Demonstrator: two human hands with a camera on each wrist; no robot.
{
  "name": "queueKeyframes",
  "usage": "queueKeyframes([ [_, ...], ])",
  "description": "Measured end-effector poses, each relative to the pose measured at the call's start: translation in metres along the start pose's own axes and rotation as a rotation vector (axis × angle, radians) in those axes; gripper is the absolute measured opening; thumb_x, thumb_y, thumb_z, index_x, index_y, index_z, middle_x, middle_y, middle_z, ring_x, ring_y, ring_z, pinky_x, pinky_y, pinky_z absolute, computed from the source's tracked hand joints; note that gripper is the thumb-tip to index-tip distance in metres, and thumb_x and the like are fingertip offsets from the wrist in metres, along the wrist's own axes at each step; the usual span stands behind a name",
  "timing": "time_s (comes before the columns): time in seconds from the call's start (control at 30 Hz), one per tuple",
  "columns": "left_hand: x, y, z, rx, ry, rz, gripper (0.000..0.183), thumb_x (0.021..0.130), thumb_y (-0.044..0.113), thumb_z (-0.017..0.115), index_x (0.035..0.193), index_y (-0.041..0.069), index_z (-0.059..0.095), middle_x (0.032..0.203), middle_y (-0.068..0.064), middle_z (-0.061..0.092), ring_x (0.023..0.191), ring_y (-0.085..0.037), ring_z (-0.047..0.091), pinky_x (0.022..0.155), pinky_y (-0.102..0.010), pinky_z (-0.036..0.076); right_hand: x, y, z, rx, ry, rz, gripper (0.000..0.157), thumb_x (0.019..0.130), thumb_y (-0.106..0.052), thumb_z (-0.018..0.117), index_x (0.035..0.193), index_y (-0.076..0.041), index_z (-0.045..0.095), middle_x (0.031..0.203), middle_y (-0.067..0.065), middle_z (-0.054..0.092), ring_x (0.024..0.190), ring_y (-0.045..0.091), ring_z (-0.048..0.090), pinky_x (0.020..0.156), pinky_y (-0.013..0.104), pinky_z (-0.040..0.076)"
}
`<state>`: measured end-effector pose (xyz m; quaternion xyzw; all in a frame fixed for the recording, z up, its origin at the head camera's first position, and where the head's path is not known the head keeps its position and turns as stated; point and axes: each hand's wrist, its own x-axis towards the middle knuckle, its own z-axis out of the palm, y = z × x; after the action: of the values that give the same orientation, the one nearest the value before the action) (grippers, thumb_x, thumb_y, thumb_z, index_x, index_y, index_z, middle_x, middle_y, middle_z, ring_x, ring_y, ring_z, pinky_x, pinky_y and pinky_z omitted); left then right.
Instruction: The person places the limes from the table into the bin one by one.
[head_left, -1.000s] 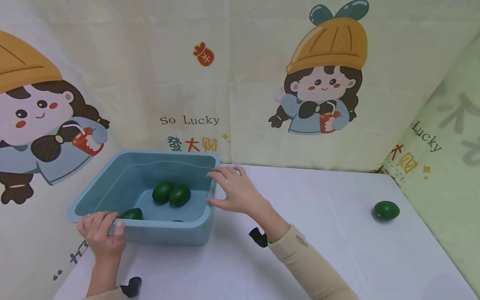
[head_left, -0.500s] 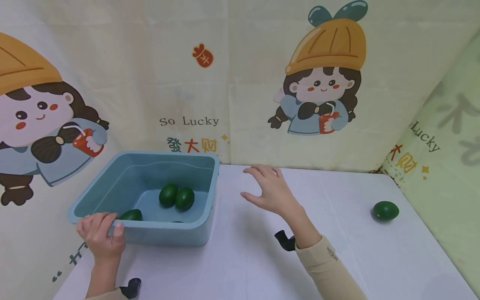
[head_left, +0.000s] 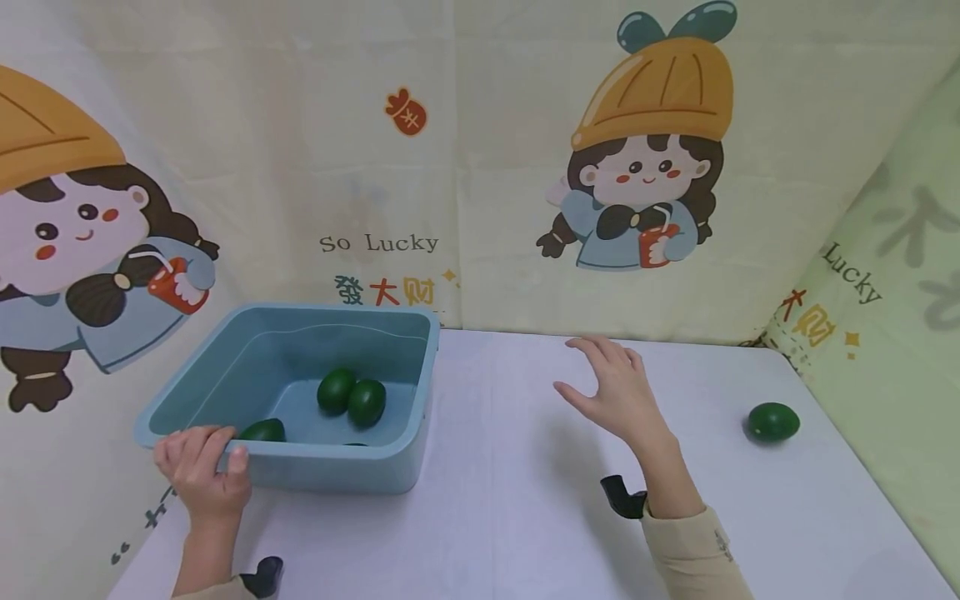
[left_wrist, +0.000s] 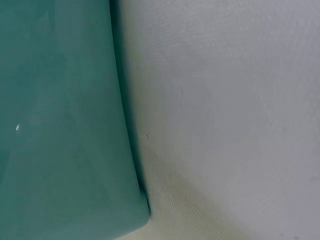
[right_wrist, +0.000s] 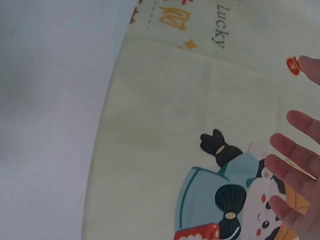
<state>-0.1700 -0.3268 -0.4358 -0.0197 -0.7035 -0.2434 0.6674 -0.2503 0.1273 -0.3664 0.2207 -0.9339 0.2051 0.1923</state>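
A light blue plastic bin [head_left: 330, 468] stands at the left of the table in the head view; its wall [left_wrist: 60, 120] fills the left side of the left wrist view. My left hand [head_left: 204, 477] grips the near rim at its left end, fingers curled over the edge. Inside lie several smooth, dark green, egg-shaped fruits [head_left: 367, 403], one mostly hidden behind the front wall. Over the table's middle, my right hand [head_left: 621, 392] is in the air with spread fingers, holding nothing. A lone green egg-shaped fruit [head_left: 773, 422] lies to its right.
The white tabletop [head_left: 495, 533] runs between the bin and the lone fruit. Behind it hangs a cream cloth [head_left: 502, 192] printed with cartoon figures, and more cloth [head_left: 900, 400] borders the right edge. Each wrist carries a black strap piece [head_left: 624, 497].
My right hand has left the bin's right rim and moved rightward over the table. The two middle fruits rolled slightly right in the bin. My left hand stays on the rim.
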Motion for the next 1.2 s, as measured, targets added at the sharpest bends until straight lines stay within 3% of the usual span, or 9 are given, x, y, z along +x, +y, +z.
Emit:
queueKeyframes([
  [0.2,0.004,0.004,0.0,-0.001,0.005,-0.001,0.074,0.086,0.058,0.043,0.064,-0.012,0.055,0.061,-0.028,0.048,0.065,-0.044,0.038,0.09,-0.033,0.022,-0.014,0.026,-0.008,0.0,0.054,0.06,0.054,0.075,-0.03,0.072,0.119,-0.007,0.052,0.119,0.011,0.052,0.11,0.031,0.046,0.091,0.056,0.024],
  [0.6,0.008,0.008,0.002,-0.011,0.01,-0.006,0.073,0.086,0.057,0.043,0.062,-0.012,0.054,0.06,-0.028,0.047,0.064,-0.044,0.037,0.09,-0.033,0.022,-0.038,0.065,-0.019,-0.056,0.073,0.144,0.055,0.074,-0.029,0.072,0.118,-0.004,0.051,0.117,0.018,0.051,0.109,0.036,0.045,0.088,0.059,0.023],
  [1.2,0.011,0.006,0.005,-0.016,0.004,-0.001,0.072,0.086,0.056,0.043,0.063,-0.012,0.054,0.06,-0.028,0.047,0.064,-0.044,0.037,0.09,-0.034,0.023,-0.072,0.122,-0.037,-0.114,0.016,0.373,0.056,0.08,-0.032,0.066,0.122,-0.002,0.044,0.122,0.029,0.041,0.107,0.05,0.037,0.084,0.067,0.019],
])
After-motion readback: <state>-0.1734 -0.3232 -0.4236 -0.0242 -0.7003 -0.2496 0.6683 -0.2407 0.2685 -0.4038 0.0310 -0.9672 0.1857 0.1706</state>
